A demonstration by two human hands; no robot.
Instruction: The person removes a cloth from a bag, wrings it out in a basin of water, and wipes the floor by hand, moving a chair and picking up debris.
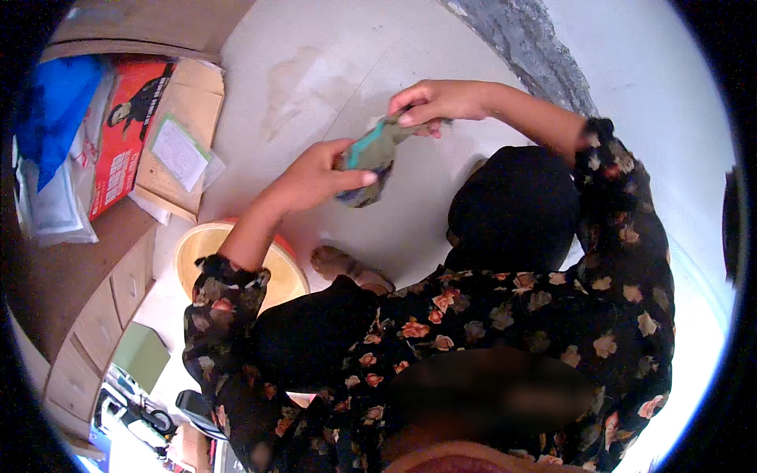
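Observation:
A limp, folded piece of olive-grey fabric with a teal band along one side hangs between my hands above the pale floor. My left hand grips its lower, darker end, thumb on top and fingers behind. At the upper, narrower end, my right hand pinches it between thumb and fingers. The fabric is slightly blurred, so its exact kind is unclear. Both hands hold it in front of my knees.
To the left, a brown desk carries a red printed packet, a brown envelope and a blue plastic bag. A round wood-coloured item sits below my left forearm. Rough grey stone edging borders the floor.

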